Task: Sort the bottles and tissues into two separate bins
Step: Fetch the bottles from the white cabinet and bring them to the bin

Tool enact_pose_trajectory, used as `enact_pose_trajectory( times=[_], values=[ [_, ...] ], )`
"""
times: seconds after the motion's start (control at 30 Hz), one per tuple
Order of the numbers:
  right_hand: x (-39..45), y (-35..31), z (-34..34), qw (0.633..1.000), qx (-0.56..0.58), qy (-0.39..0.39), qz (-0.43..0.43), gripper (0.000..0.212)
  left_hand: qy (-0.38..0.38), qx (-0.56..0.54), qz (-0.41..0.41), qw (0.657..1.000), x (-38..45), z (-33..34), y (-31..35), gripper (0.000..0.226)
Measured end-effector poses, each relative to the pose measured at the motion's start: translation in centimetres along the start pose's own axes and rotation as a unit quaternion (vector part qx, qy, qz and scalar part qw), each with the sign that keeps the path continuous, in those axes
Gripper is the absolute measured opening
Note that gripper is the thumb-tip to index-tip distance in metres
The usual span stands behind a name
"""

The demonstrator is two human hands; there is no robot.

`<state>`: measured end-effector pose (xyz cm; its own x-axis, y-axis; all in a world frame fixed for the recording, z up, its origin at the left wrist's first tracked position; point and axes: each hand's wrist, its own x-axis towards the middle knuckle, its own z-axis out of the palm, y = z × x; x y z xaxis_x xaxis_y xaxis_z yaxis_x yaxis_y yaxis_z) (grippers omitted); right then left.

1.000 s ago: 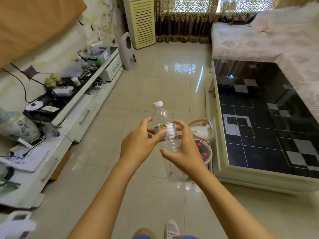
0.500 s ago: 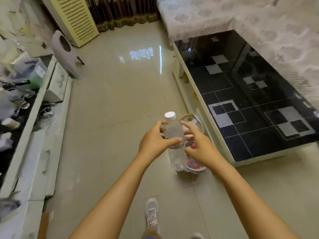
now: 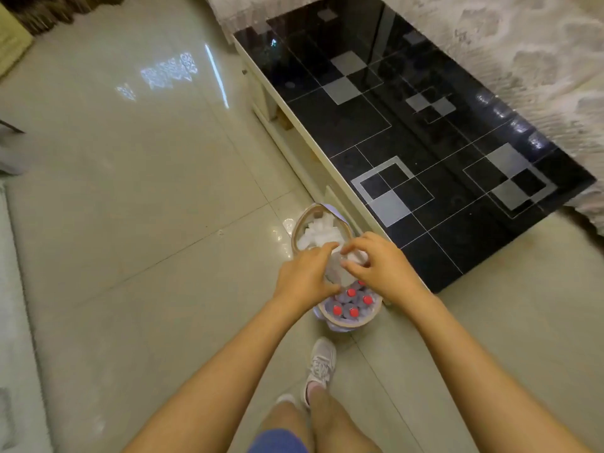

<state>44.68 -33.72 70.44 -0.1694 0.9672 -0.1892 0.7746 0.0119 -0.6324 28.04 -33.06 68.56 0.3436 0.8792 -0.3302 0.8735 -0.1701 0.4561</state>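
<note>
Holding clear bottle point(image 3: 334, 268) with both hands above bins; left hand point(image 3: 305, 278) and right hand point(image 3: 380, 268) fingers curled around it; bottle bin point(image 3: 351, 323) below already crowded; I fear bottle bounces out, or falls into adjacent tissue bin point(image 3: 302, 223).

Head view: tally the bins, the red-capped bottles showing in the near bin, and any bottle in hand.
Bins: 2 (tissue bin, bottle bin)
Red-capped bottles showing: 5, one partly behind the right hand
Clear bottle, gripped by left hand and right hand: 1
Total: 8
</note>
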Motion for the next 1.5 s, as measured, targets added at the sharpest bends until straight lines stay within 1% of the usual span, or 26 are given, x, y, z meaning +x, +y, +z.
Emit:
enact_pose_trajectory(
  times=[0.07, 0.17, 0.3, 0.43, 0.53, 0.77, 0.97, 1.1, 1.27, 1.5],
  values=[
    [1.8, 2.4, 1.7, 1.0, -0.006, -0.01, 0.029, 0.018, -0.003, -0.003, -0.01, 1.0, 2.8, 1.3, -1.8, 0.079],
    [3.7, 6.0, 4.5, 0.997, -0.015, -0.033, 0.071, 0.017, 0.001, -0.015, -0.038, 0.999, 6.5, 3.3, -5.1, 0.066],
    [5.1, 11.0, 9.0, 0.986, -0.005, -0.042, 0.163, 0.023, -0.028, 0.003, -0.07, 0.997, 10.8, 7.2, -9.8, 0.052],
    [6.2, 15.9, 14.2, 0.978, 0.007, -0.069, 0.197, 0.025, -0.08, 0.051, -0.068, 0.993, 14.3, 11.8, -14.2, 0.046],
    [6.9, 18.4, 17.8, 0.97, 0.008, -0.088, 0.226, 0.025, -0.101, 0.068, -0.078, 0.99, 16.2, 14.3, -17.0, 0.046],
    [9.8, 22.2, 25.3, 0.959, 0.003, -0.135, 0.249, 0.028, -0.109, 0.078, -0.076, 0.988, 20.0, 17.9, -21.8, 0.045],
    [11.7, 24.6, 29.7, 0.953, -0.007, -0.146, 0.265, 0.026, -0.108, 0.074, -0.064, 0.989, 22.7, 20.3, -23.1, 0.043],
    [12.1, 26.1, 31.6, 0.95, -0.019, -0.156, 0.269, 0.023, -0.106, 0.064, -0.046, 0.991, 23.7, 21.7, -23.3, 0.041],
    [12.5, 27.6, 33.3, 0.944, -0.043, -0.176, 0.276, 0.026, -0.096, 0.073, -0.025, 0.992, 24.6, 23.5, -23.6, 0.041],
    [12.8, 28.6, 35.8, 0.947, -0.032, -0.154, 0.281, 0.028, -0.087, 0.09, 0.004, 0.992, 25.0, 25.3, -24.9, 0.041]
  ],
)
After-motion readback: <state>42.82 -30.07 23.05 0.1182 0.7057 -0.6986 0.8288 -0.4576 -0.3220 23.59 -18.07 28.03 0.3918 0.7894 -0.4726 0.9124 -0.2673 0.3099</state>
